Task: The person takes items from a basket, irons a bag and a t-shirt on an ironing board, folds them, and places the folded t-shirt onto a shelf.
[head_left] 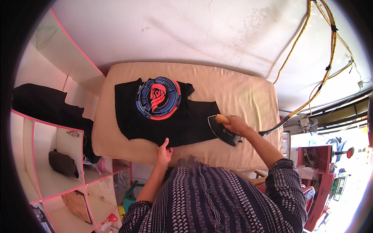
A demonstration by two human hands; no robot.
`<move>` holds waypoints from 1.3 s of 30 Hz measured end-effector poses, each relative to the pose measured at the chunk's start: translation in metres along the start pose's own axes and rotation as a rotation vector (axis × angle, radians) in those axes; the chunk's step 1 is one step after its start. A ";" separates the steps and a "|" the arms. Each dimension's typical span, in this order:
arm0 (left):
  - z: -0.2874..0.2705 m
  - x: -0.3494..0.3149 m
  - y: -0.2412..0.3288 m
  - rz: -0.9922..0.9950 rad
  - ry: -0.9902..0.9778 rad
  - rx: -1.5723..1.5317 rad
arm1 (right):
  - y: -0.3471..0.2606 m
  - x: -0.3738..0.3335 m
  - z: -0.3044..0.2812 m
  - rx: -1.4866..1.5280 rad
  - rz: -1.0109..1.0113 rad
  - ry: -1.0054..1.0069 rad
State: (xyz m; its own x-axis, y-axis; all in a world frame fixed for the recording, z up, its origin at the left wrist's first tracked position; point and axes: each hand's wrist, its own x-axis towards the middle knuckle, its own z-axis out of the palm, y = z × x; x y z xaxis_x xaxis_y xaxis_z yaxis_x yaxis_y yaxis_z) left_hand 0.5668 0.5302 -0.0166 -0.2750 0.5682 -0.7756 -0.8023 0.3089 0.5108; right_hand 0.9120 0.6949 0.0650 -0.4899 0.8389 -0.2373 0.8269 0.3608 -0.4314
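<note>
A black T-shirt (pixel 155 130) lies spread on the padded ironing table, its collar side to the left or hidden in the folds; I cannot tell which. It carries a round blue and red print (pixel 142 99) on its left part. My right hand (pixel 237 126) is wrapped round the orange handle of an iron (pixel 224 134). The iron's dark soleplate body sits at the shirt's right end, partly over the beige cover. At the shirt's near edge, my left hand (pixel 164 153) has its thumb on the fabric and its fingers curled by the hem.
The beige padded table (pixel 241 91) stands against a white wall (pixel 175 31). A yellow and black cord (pixel 307 110) hangs at the right, leading toward the iron. Pink-edged shelves (pixel 58 186) stand at the left, with dark cloth (pixel 46 105) draped on top. A red cabinet (pixel 318 194) is at the right.
</note>
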 end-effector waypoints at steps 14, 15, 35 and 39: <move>-0.048 0.027 0.032 0.221 -0.117 0.654 | -0.200 0.069 0.058 -0.119 -0.323 -0.139; -0.048 0.025 0.035 0.204 -0.120 0.637 | -0.202 0.070 0.060 -0.098 -0.307 -0.115; 0.027 -0.024 0.069 -0.015 -0.360 0.134 | -0.052 -0.006 0.035 -0.141 -0.184 0.440; 0.097 -0.081 0.099 0.519 -0.212 0.179 | -0.081 0.001 0.148 -0.145 -0.248 0.337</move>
State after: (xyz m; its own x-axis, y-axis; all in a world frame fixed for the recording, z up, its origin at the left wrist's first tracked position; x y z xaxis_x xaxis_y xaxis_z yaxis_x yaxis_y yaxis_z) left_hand 0.5613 0.5891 0.1329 -0.4812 0.8138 -0.3258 -0.4838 0.0634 0.8729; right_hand 0.8040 0.6060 -0.0288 -0.5810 0.7969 0.1656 0.7374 0.6015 -0.3074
